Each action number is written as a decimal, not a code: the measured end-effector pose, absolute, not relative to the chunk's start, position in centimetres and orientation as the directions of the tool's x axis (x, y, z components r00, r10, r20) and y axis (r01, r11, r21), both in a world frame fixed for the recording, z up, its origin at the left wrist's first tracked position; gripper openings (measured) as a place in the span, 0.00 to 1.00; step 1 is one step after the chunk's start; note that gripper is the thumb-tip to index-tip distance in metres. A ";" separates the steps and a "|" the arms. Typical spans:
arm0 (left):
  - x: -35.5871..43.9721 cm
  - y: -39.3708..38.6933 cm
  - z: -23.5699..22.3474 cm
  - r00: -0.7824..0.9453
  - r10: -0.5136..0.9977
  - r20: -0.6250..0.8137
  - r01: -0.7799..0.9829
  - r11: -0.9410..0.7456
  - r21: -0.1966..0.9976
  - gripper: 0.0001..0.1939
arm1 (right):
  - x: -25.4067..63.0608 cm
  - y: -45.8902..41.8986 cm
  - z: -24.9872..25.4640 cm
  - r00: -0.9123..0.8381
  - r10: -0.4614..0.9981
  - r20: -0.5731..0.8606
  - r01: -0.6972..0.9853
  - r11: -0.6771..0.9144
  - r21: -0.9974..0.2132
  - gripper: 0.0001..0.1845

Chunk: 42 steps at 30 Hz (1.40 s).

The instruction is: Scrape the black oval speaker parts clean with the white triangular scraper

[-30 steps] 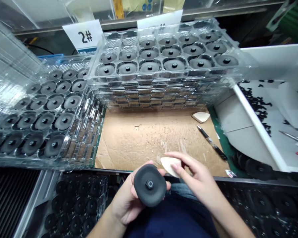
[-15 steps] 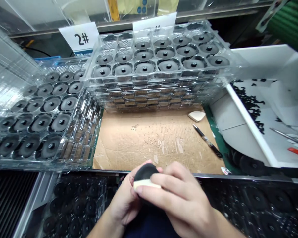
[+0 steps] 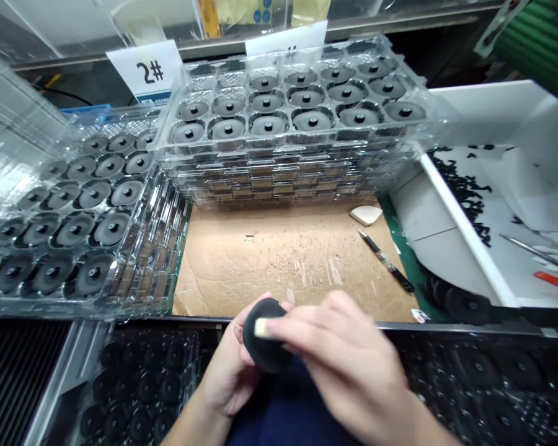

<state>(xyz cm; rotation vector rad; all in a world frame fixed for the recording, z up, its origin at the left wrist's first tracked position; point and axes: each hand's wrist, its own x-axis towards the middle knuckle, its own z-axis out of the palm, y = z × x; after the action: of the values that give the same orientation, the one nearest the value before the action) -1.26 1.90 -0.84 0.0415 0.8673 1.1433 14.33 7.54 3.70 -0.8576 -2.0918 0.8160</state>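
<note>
My left hand (image 3: 230, 365) grips a round black disc (image 3: 266, 354) by its left edge, above my lap at the front edge of the bench. Between the fingertips of my right hand (image 3: 348, 359) is a small cream sponge wedge (image 3: 261, 327), pressed against the disc's face. Most of the wedge is covered by the fingers, and the right hand is smeared by motion. Another cream sponge wedge (image 3: 366, 214) lies on the cardboard sheet (image 3: 242, 266), with a black pen (image 3: 385, 261) below it.
Stacked clear trays (image 3: 270, 145) of black discs stand at the back, and another stack (image 3: 88, 248) rises on the left. On the right, a white bin (image 3: 474, 238) holds small black pieces. Darker trays (image 3: 139, 390) sit below the bench edge.
My right hand has shifted the sponge wedge from lying lengthwise across the disc to end-on near its middle. The disc now faces the camera more fully.
</note>
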 end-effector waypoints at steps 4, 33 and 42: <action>-1.3 2.1 -1.1 0.081 0.806 -0.586 -0.800 0.403 0.444 0.27 | 14.6 8.5 1.3 -0.442 0.874 0.199 0.361 0.377 -0.853 0.10; -1.0 2.3 -0.7 0.037 0.807 -0.589 -0.772 0.397 0.496 0.25 | 11.7 7.1 3.9 -0.574 0.783 0.239 0.190 0.412 -0.891 0.12; -1.0 2.3 0.1 0.152 0.770 -0.620 -0.794 0.469 0.388 0.21 | 13.3 8.4 4.9 -0.620 0.672 0.406 0.335 0.694 -0.637 0.14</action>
<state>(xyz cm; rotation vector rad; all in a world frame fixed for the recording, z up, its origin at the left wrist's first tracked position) -1.03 2.27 0.11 -0.0328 0.8679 1.1219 13.25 8.45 4.93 -0.7664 -2.2604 0.6818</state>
